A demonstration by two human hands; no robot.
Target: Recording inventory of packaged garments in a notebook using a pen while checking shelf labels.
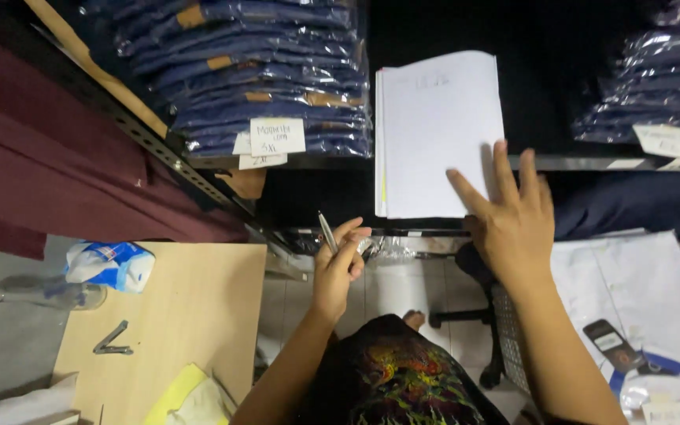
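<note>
A white paper pad (pixel 437 130) stands upright against the dark shelf in front of me. My right hand (pixel 509 212) presses flat on its lower right corner, fingers spread. My left hand (pixel 338 267) is below and to the left of the pad, fingers closed around a silver pen (pixel 327 230) that points up. The pen tip is apart from the paper.
Stacks of bagged dark blue garments (pixel 261 71) with white paper labels fill the metal shelf (pixel 151 138) at left and right. A wooden table (pixel 190 315) at lower left holds a blue-white packet, a clear bottle and a metal tool. A bagged white shirt (pixel 639 291) lies at right.
</note>
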